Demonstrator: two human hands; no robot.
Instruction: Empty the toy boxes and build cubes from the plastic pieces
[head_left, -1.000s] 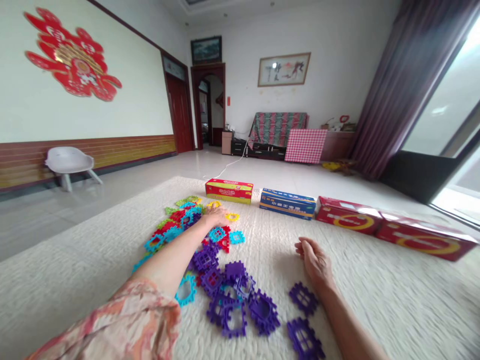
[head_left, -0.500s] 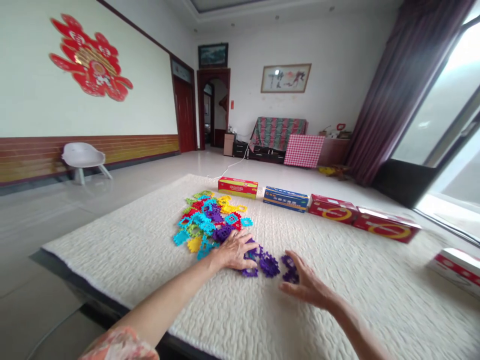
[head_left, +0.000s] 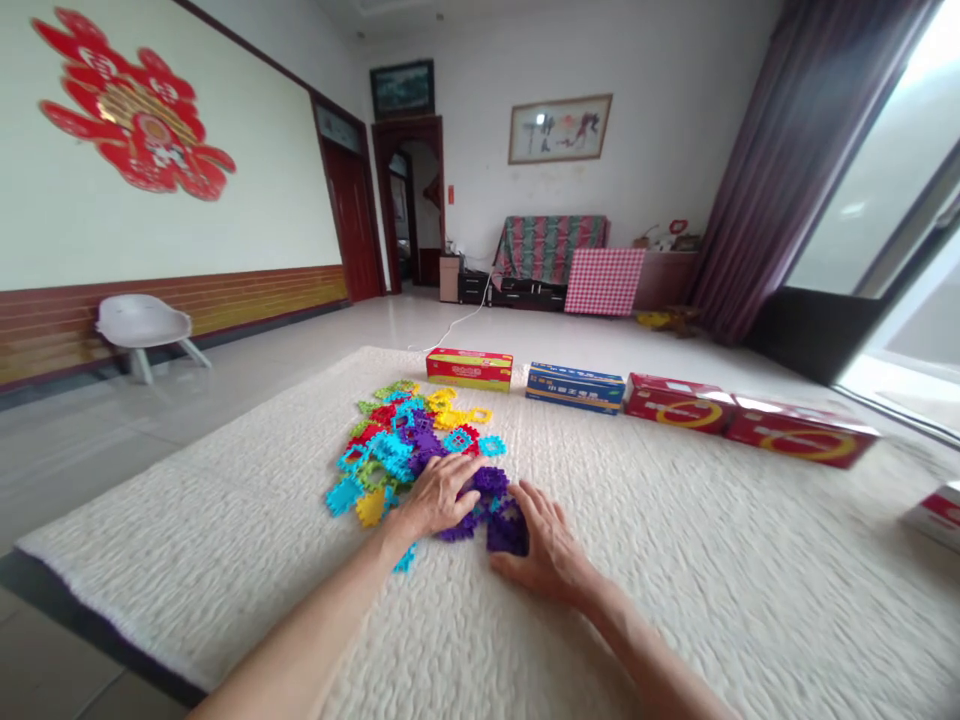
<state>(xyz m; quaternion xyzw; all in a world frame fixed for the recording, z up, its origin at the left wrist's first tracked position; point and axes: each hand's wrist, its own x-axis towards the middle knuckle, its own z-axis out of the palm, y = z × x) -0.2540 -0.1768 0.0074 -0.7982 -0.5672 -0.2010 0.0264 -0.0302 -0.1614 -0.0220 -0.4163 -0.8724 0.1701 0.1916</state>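
A heap of colourful plastic interlocking building pieces (head_left: 391,452) lies on the cream quilted mat, in blue, yellow, red, green and purple. My left hand (head_left: 439,495) rests over purple pieces at the near right side of the heap, fingers spread, covering some of them. Just right of it, my right hand (head_left: 553,545) curves around the outer side of a purple piece (head_left: 507,532), thumb and fingers apart. More purple pieces (head_left: 491,482) sit between the two hands. One blue piece (head_left: 405,560) lies separately below my left wrist.
Beyond the heap, a red-and-yellow box (head_left: 470,370), a blue box (head_left: 575,388) and two dark red boxes (head_left: 679,403) stand in a row on the mat (head_left: 225,520). Another red-and-white box (head_left: 937,515) is at the right edge. A white chair (head_left: 144,325) stands on the floor at left.
My right hand has moved left, bringing purple pieces close to the heap. My left hand has shifted slightly left over the pieces. The view has turned a little.
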